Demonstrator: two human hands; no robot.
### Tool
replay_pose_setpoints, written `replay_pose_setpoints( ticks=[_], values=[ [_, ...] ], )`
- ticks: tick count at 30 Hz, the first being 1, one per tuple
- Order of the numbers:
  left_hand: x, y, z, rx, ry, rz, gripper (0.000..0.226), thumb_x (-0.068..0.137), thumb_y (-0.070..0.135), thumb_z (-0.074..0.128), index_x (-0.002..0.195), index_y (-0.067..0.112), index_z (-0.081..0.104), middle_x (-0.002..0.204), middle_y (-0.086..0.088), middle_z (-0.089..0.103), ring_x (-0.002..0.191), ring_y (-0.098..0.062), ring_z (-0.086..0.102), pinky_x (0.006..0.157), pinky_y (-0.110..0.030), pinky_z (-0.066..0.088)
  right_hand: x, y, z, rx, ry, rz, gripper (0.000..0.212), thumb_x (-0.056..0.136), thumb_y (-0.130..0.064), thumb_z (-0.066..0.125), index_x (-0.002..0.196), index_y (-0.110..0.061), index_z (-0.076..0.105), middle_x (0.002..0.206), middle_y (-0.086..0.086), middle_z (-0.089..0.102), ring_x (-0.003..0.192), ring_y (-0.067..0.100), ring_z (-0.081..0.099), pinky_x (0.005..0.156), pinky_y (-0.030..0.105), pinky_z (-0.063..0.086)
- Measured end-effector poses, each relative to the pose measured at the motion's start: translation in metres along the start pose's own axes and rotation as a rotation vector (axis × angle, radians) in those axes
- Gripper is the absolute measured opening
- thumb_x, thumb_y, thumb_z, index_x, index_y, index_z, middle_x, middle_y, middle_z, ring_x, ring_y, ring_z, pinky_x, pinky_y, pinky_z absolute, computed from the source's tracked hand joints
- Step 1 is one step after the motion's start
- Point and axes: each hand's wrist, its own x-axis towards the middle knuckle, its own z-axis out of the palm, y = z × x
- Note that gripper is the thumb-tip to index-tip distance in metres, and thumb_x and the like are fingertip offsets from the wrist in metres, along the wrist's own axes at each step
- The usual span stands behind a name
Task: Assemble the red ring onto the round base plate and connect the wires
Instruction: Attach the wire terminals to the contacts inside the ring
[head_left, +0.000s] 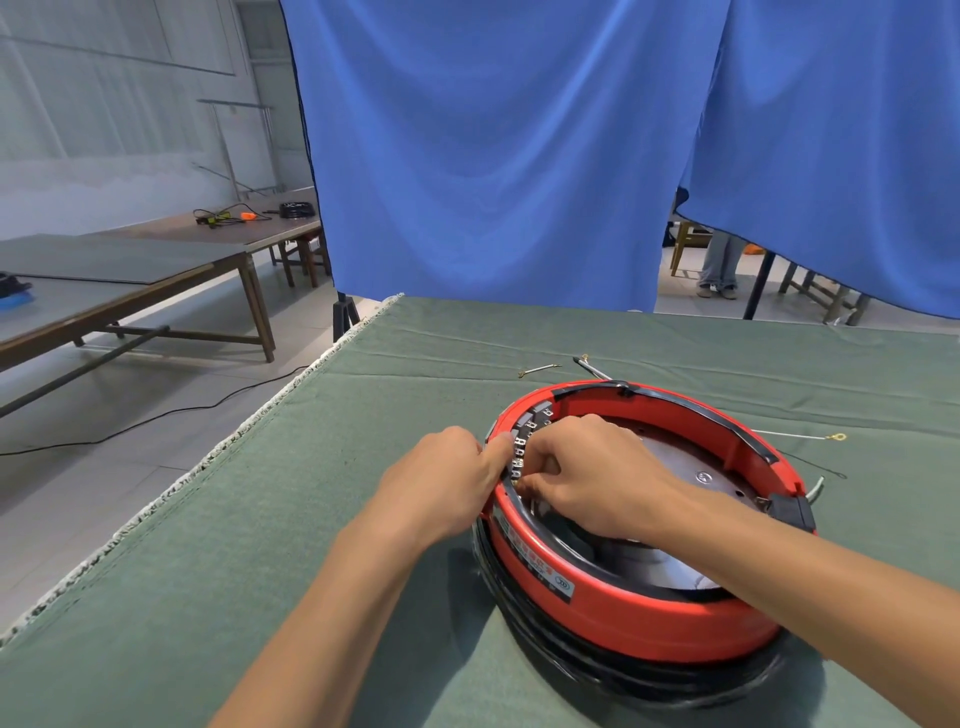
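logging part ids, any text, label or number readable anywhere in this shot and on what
Nothing can be read for certain.
Label on the red ring's outer wall: red characters and a round logo, too blurred to read.
Metal terminals by the hands: shapes only, no text.

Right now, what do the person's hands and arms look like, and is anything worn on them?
Both the left hand and the right hand are bare: no gloves, rings, watch or bracelets show. Both forearms are uncovered to the picture's edge, so no sleeves are visible.

A table under green cloth fills the lower frame — red ring lower right, 2 loose wires above it.
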Motion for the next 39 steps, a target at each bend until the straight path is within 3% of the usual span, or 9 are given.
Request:
replay_pose_setpoints(
  ticks=[5, 13, 17, 21, 24, 28, 32, 35, 39],
  values=[
    [0.0, 0.0, 0.001, -0.007, 0.01, 0.008, 0.06, 0.094, 0.051, 0.035, 0.054, 0.008, 0.045, 0.069, -0.022, 0.062, 0.073, -0.039, 0.06, 0.067, -0.039, 0.047, 0.0, 0.0, 0.0, -0.022, 0.003, -0.028, 0.012, 0.086, -0.027, 0.058, 0.079, -0.02, 0.066, 0.082, 0.0, 0.071, 0.085, 0.024, 0.062, 0.071, 0.034, 0.049],
    [0.004, -0.003, 0.001, 0.002, 0.023, 0.028, 0.06, 0.094, 0.05, 0.037, 0.049, 0.011, 0.036, 0.054, -0.012, 0.044, 0.057, -0.03, 0.039, 0.058, -0.035, 0.036, 0.003, 0.003, 0.001, 0.03, -0.004, -0.013, 0.014, 0.085, -0.027, 0.061, 0.072, -0.024, 0.065, 0.078, -0.002, 0.07, 0.083, 0.021, 0.063, 0.068, 0.031, 0.047],
    [0.005, -0.004, 0.0, -0.042, 0.001, 0.017, 0.057, 0.093, 0.049, 0.04, 0.052, 0.01, 0.046, 0.056, -0.012, 0.048, 0.057, -0.027, 0.04, 0.059, -0.034, 0.037, 0.006, 0.007, 0.0, 0.155, -0.043, 0.061, 0.02, 0.081, -0.032, 0.068, 0.062, -0.028, 0.063, 0.064, -0.005, 0.067, 0.058, 0.004, 0.058, 0.067, 0.029, 0.05],
    [0.004, -0.003, 0.0, -0.047, -0.005, 0.013, 0.058, 0.093, 0.051, 0.039, 0.049, 0.014, 0.042, 0.052, -0.007, 0.046, 0.054, -0.026, 0.038, 0.058, -0.033, 0.035, -0.001, 0.014, -0.002, 0.33, 0.002, 0.162, 0.015, 0.079, -0.032, 0.07, 0.069, -0.022, 0.065, 0.054, -0.006, 0.064, 0.035, -0.001, 0.051, 0.047, 0.019, 0.041],
    [0.003, -0.002, 0.0, -0.055, -0.007, 0.011, 0.057, 0.093, 0.053, 0.039, 0.05, 0.016, 0.039, 0.05, -0.005, 0.041, 0.051, -0.024, 0.036, 0.057, -0.031, 0.032, -0.004, 0.015, -0.006, 0.507, -0.139, 0.298, 0.019, 0.087, -0.02, 0.061, 0.072, -0.012, 0.066, 0.045, -0.006, 0.06, 0.032, 0.009, 0.052, 0.034, 0.014, 0.034],
    [0.001, -0.002, 0.001, -0.053, 0.004, 0.012, 0.057, 0.092, 0.055, 0.038, 0.051, 0.016, 0.042, 0.051, -0.004, 0.043, 0.052, -0.024, 0.038, 0.057, -0.031, 0.032, -0.003, 0.01, -0.004, 0.753, -0.281, 0.396, 0.016, 0.09, -0.014, 0.06, 0.078, -0.004, 0.065, 0.043, -0.004, 0.058, 0.031, 0.007, 0.049, 0.033, 0.013, 0.033],
    [0.001, -0.002, 0.001, -0.049, 0.015, 0.004, 0.058, 0.093, 0.056, 0.038, 0.051, 0.016, 0.042, 0.05, -0.003, 0.045, 0.052, -0.025, 0.04, 0.058, -0.031, 0.034, -0.001, 0.01, -0.004, 0.95, -0.337, 0.497, 0.023, 0.091, -0.012, 0.061, 0.068, -0.01, 0.06, 0.044, -0.004, 0.056, 0.032, 0.004, 0.048, 0.033, 0.013, 0.036],
    [0.001, -0.003, 0.001, -0.052, 0.015, 0.0, 0.058, 0.093, 0.055, 0.037, 0.053, 0.015, 0.045, 0.053, -0.006, 0.047, 0.054, -0.025, 0.041, 0.059, -0.031, 0.035, 0.003, 0.01, -0.004, 0.992, -0.362, 0.563, 0.026, 0.092, -0.009, 0.058, 0.066, -0.011, 0.06, 0.041, -0.006, 0.055, 0.03, 0.001, 0.045, 0.032, 0.012, 0.034],
    [0.0, -0.001, 0.002, -0.009, 0.056, 0.01, 0.059, 0.093, 0.054, 0.038, 0.047, 0.016, 0.034, 0.047, -0.001, 0.04, 0.052, -0.025, 0.037, 0.056, -0.032, 0.033, 0.006, 0.009, -0.005, 0.953, -0.363, 0.572, 0.023, 0.09, -0.007, 0.059, 0.068, -0.01, 0.061, 0.04, -0.006, 0.054, 0.029, 0.0, 0.04, 0.03, 0.012, 0.029]
  ],
)
